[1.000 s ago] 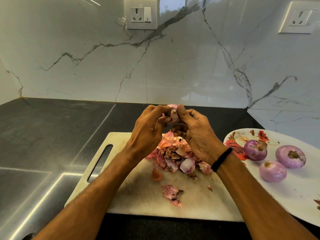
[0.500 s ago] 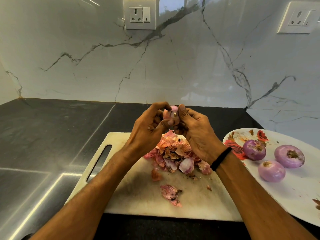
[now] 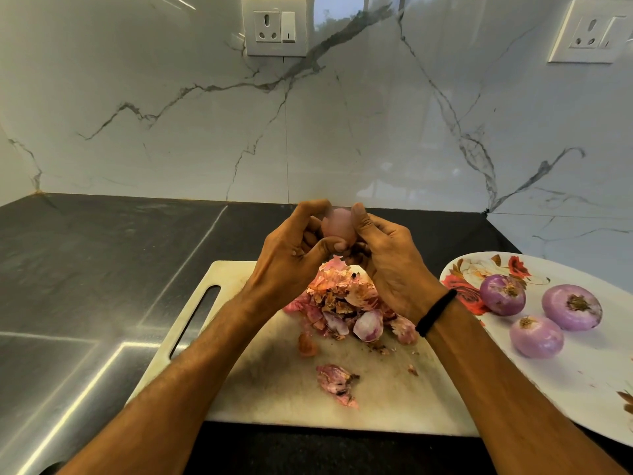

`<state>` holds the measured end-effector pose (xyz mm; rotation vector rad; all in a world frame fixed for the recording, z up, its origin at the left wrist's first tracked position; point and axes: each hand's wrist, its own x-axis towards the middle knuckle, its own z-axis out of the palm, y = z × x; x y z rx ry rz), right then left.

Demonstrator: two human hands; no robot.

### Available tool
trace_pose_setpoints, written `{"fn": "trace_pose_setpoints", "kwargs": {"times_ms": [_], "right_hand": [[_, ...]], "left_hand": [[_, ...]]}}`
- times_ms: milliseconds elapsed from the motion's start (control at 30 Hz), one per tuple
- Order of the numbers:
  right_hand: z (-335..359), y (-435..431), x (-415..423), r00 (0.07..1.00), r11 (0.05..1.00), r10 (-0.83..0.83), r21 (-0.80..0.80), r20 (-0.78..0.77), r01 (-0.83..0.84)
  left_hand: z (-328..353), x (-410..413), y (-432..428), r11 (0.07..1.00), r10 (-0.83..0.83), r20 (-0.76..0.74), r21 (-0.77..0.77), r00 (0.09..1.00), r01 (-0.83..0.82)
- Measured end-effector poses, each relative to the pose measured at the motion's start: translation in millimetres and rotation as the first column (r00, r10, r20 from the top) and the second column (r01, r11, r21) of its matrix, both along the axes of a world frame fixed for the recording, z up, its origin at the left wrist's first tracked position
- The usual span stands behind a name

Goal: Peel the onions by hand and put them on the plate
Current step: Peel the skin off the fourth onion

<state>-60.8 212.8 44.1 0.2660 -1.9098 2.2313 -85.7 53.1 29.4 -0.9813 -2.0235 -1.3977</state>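
Note:
A small pale-pink onion (image 3: 338, 227) is held up above the white cutting board (image 3: 260, 385), blurred. My left hand (image 3: 291, 255) grips it from the left with curled fingers and thumb under it. My right hand (image 3: 387, 265) holds it from the right, thumb on its side. Below the hands lies a heap of onion skins (image 3: 346, 303) on the board. Three peeled purple onions (image 3: 502, 294) (image 3: 572, 306) (image 3: 536, 337) sit on the flowered white plate (image 3: 589, 389) at the right.
A loose piece of skin (image 3: 337, 378) lies near the board's front. The board has a handle slot (image 3: 195, 320) at its left. The dark counter (image 3: 85, 269) stretches left; a marble wall with two sockets (image 3: 274, 25) (image 3: 589, 32) stands behind.
The onion has been turned between my fingers; its root end faced me before, and a smooth side shows now. Both hands stay in the same place.

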Motion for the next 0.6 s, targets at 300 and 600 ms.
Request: {"fn": "trace_pose_setpoints", "kwargs": {"times_ms": [300, 600], "right_hand": [[-2.4, 1.0, -1.2, 1.0, 0.999, -0.021, 0.039, -0.004, 0.022], [-0.7, 0.6, -1.2, 1.0, 1.0, -0.01, 0.022, 0.0, 0.01]], "left_hand": [[-0.9, -2.7, 0.5, 0.999, -0.002, -0.05, -0.049, 0.999, 0.0], [-2.9, -3.8, 0.6, 1.0, -0.008, -0.066, -0.018, 0.998, 0.007]]}}
